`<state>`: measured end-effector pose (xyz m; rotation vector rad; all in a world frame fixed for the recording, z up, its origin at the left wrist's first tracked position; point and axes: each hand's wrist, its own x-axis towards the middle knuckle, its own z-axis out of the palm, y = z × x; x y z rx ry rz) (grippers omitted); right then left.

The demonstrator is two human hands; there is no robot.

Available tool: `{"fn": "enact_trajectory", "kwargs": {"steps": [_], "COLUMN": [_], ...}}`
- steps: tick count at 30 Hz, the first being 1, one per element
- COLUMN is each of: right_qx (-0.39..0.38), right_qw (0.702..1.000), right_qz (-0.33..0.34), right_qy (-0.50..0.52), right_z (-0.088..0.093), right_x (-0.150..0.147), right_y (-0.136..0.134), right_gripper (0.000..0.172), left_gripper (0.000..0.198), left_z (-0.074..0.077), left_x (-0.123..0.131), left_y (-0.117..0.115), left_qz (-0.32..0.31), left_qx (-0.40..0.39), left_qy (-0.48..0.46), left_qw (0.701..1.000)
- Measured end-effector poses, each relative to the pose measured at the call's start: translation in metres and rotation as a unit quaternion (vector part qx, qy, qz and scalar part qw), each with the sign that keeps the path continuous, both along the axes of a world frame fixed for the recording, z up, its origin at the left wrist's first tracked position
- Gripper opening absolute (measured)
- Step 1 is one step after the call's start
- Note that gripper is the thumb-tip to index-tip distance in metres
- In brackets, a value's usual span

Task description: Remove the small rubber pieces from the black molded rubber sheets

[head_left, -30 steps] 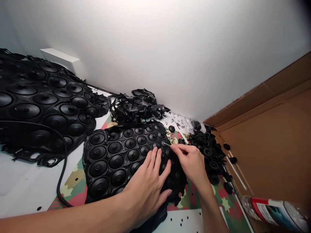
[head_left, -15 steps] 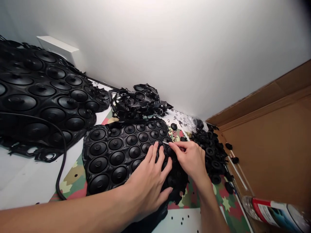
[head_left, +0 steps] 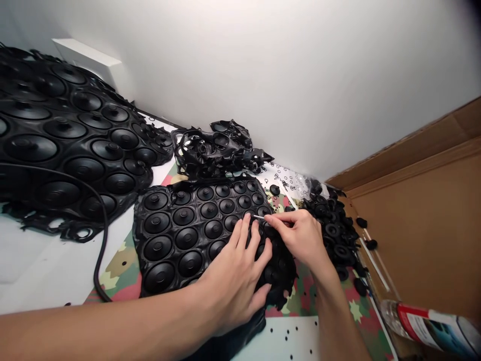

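A black rubber sheet of moulded round discs lies in front of me on a camouflage-patterned mat. My left hand rests on it, palm down with fingers spread, pressing near its right part. Between the thumb and fingers of my right hand is a thin metal tool. Its tip meets the sheet just beside my left fingertips. The tool's far end is hidden in my hand, so its exact kind does not show.
More moulded sheets are piled at left, a black cable across them. Torn rubber scraps lie by the wall. Loose black discs heap at right, near a cardboard box and a labelled bottle.
The whole view has shifted slightly, putting the sheet and hands a little further right. The tool tip stays at the sheet by my left fingertips.
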<state>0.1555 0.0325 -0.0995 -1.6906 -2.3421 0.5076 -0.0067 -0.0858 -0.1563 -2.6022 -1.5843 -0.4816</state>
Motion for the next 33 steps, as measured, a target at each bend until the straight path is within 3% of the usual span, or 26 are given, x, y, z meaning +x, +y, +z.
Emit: {"fn": "enact_trajectory", "kwargs": {"steps": [12, 18, 24, 33], "right_qx": [-0.020, -0.020, -0.004, -0.036], "right_qw": [1.000, 0.998, 0.999, 0.999], "right_qz": [-0.010, -0.051, -0.041, -0.036], "right_qy": [-0.001, 0.009, -0.033, 0.004], "right_z": [-0.0017, -0.0033, -0.0003, -0.0036], "right_x": [0.0044, 0.0057, -0.0018, 0.0017], "right_y": [-0.0023, 0.0010, 0.0005, 0.0020], "right_gripper": [0.035, 0.037, 0.037, 0.039], "left_gripper": [0.080, 0.079, 0.080, 0.080], "left_z": [0.0001, -0.0003, 0.0008, 0.0010], "left_x": [0.0011, 0.0007, 0.0012, 0.0017], "left_y": [-0.0003, -0.0002, 0.0000, -0.0004], "left_qz": [-0.004, -0.005, -0.003, 0.001], "left_qx": [-0.008, -0.010, -0.019, -0.013], "left_qy": [-0.008, -0.003, 0.002, 0.004], "left_qw": [1.000, 1.000, 1.000, 1.000]}}
